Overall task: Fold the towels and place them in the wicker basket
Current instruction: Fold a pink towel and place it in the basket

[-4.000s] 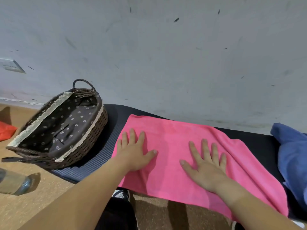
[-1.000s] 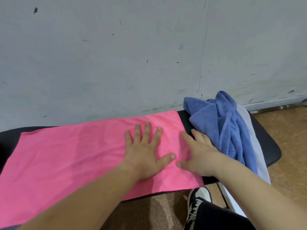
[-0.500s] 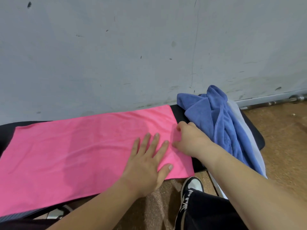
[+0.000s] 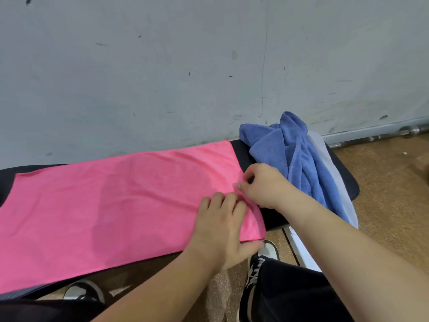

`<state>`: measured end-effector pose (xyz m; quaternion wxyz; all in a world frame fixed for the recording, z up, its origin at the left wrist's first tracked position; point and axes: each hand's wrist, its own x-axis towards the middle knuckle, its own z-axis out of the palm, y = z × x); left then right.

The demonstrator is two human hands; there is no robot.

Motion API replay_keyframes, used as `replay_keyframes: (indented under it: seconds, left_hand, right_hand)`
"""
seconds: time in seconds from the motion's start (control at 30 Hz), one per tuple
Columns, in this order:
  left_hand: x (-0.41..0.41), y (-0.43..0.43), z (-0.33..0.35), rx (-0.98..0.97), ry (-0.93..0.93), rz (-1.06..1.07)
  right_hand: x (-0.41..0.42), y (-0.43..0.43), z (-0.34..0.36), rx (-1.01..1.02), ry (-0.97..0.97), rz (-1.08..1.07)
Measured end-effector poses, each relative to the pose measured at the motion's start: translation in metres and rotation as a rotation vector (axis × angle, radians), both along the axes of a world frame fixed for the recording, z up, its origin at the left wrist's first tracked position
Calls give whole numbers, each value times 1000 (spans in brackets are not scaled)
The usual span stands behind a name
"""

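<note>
A pink towel (image 4: 111, 205) lies spread flat along a black padded bench (image 4: 346, 180). My left hand (image 4: 222, 231) grips the towel's near right corner, fingers curled on top and thumb under the front edge. My right hand (image 4: 264, 184) pinches the towel's right edge a little farther back. A crumpled blue towel (image 4: 292, 156) is heaped on the bench's right end, over a pale grey towel (image 4: 329, 163) that hangs off it. The wicker basket is out of view.
A scuffed grey wall (image 4: 185, 66) rises directly behind the bench. Brown speckled floor (image 4: 390, 194) lies to the right, with a metal rail (image 4: 376, 137) along the wall's base. My legs and black-and-white shoes (image 4: 262, 259) are below the bench's front edge.
The view swung right, away from the basket, to the towel's right end. Both hands went from pressing flat on the pink towel to closing on its right edge and corner.
</note>
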<state>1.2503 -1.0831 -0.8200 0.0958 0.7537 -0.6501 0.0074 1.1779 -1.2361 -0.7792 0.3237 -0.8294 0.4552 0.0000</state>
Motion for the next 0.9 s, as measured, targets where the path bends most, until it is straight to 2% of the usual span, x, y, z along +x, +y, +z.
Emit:
replay_keyframes:
  seconds: [0.1,0.17,0.27,0.37,0.57,0.7,0.9]
  left_hand:
    - [-11,-6,2,81,-100,44]
    - [-12,-2,0,26,-69,32]
    - [-5,9,-5,-128,119,-17]
    - [2,17,4,-209,394,20]
    - [15,32,53,-254,1012,170]
    - [26,51,69,-178,1151,213]
    - [38,73,76,-115,1229,328]
  right_hand:
    - [-2,-4,-1,56,-54,-28]
    - [-3,-5,-2,74,-76,-38]
    - [-3,-4,-2,69,-82,-32]
    - [2,-3,-2,90,-84,-72]
    - [30,1,0,363,-323,-325]
    - [65,2,4,535,-463,-469]
    - [97,2,1,419,-495,-553]
